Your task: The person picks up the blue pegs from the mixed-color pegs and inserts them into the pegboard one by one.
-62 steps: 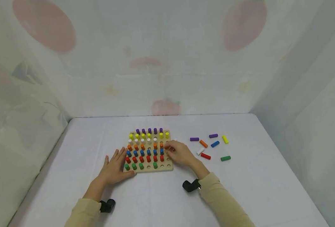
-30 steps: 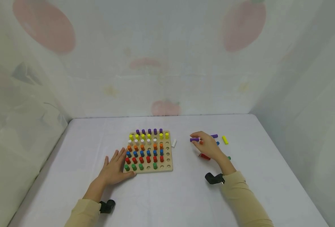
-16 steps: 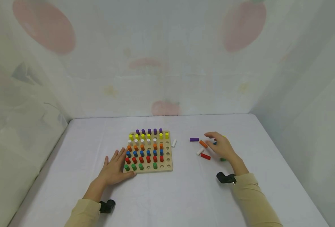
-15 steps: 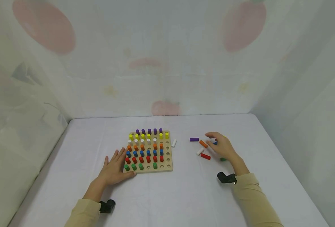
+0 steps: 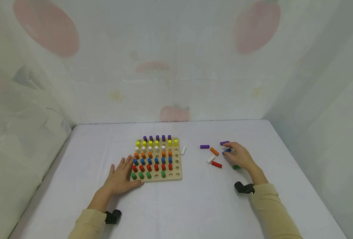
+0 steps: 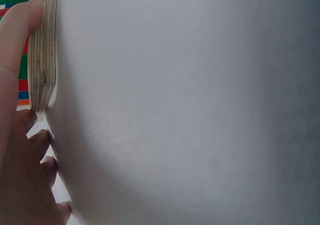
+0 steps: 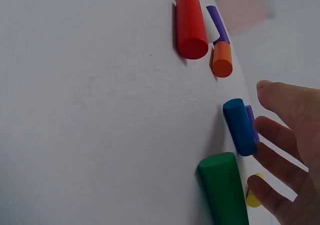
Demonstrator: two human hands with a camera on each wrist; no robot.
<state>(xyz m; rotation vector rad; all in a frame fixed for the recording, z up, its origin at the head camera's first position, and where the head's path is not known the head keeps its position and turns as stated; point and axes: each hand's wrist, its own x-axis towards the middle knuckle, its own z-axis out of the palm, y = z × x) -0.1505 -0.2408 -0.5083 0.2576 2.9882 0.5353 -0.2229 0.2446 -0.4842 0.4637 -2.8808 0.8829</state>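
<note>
A wooden peg board [image 5: 167, 178] carries rows of purple, yellow, white, orange, blue, red and green pegs, with some bare holes mostly to the right. My left hand [image 5: 119, 178] rests spread against its left side, thumb at the near edge; the left wrist view shows that thumb on the layered wood [image 6: 44, 50]. To the right, my right hand [image 5: 240, 156] hovers at a blue peg [image 5: 225, 152], thumb and fingers apart. In the right wrist view fingertips come right beside this blue peg [image 7: 239, 127], while a yellow peg [image 7: 254, 197] shows partly behind a finger.
Loose on the white table lie a white peg [image 5: 183, 150] beside the board, a purple peg [image 5: 204, 146], an orange peg [image 5: 214, 151], another white peg [image 5: 211, 159] and a red peg [image 5: 216, 164]. A second purple peg [image 5: 224, 143] and a green peg [image 5: 236, 167] are near my right hand.
My right hand has left the board's right side, passed over the purple and orange pegs, and come rightward to the blue one. A white peg now lies beside the board. My left hand stays put.
</note>
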